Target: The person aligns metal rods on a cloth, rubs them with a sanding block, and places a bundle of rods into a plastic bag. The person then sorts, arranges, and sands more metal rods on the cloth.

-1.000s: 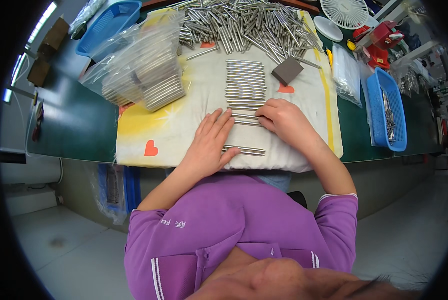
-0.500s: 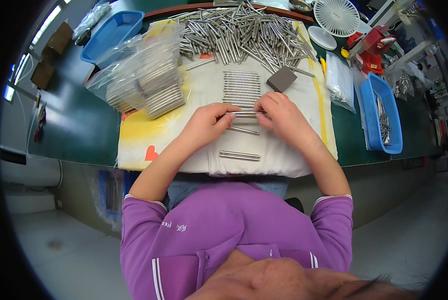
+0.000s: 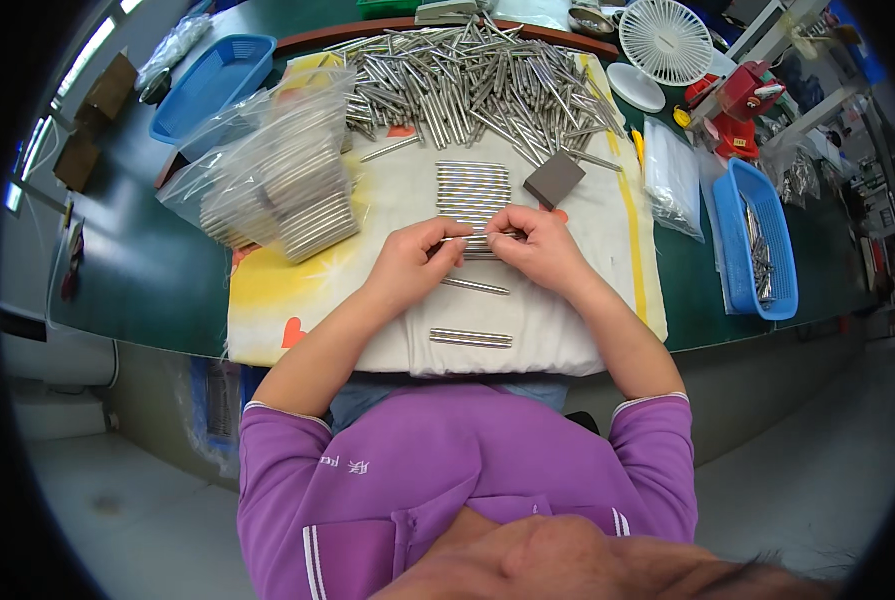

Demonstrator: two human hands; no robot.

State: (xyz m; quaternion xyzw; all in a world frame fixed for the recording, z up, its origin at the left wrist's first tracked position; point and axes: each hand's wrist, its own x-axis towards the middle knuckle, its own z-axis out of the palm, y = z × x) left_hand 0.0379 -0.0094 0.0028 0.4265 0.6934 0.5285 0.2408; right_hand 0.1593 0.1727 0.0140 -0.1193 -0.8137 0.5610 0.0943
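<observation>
My left hand (image 3: 418, 262) and my right hand (image 3: 540, 252) meet over the cloth, each closed in a pinch on a slim shiny metal rod (image 3: 478, 238) lying crosswise between them. Their fingertips cover parts of it. Just beyond the fingers, similar rods form a neat ladder-like row (image 3: 474, 188), side by side; its near end is partly hidden by my hands. A single loose rod (image 3: 478, 286) lies slightly slanted on the near side of my hands. Closer to the cloth's front edge rests a small group of rods (image 3: 471, 338). A dark brown block (image 3: 556, 180) sits right of the row.
A big jumbled heap of rods (image 3: 458, 90) covers the cloth's far side. Clear plastic bags of stacked rods (image 3: 303, 200) lie at left. Blue baskets stand at far left (image 3: 178, 108) and right (image 3: 783, 262). Plastic bags (image 3: 672, 180) and a white fan (image 3: 666, 42) are at right.
The whole view has shifted, so the table appears slightly lower. My right hand's fingertips have come a little closer to the left hand's. Both hands stay at the near end of the row.
</observation>
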